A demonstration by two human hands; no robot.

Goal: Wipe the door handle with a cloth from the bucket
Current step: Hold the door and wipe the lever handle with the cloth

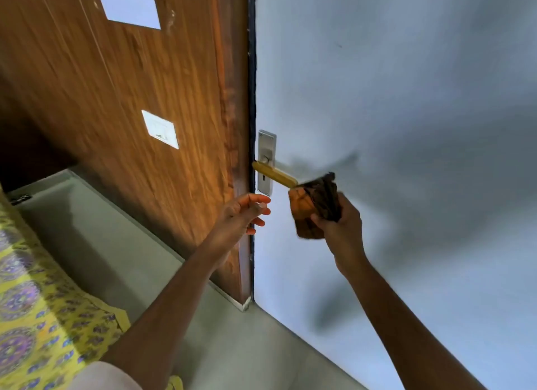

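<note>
A gold lever door handle [274, 174] sticks out from a silver backplate [266, 145] on the pale blue door [406, 99]. My right hand [340, 227] is shut on a bunched brown cloth [312, 206], and the top of the cloth touches the free end of the handle. My left hand [244, 215] hovers just below and left of the handle, at the door's edge, with fingers apart and nothing in it. No bucket is in view.
A wooden panel [145, 99] with a white switch plate [160, 129] and a white sheet [130, 3] stands left of the door. Grey floor [101, 238] lies below. A yellow patterned fabric [35, 317] fills the lower left corner.
</note>
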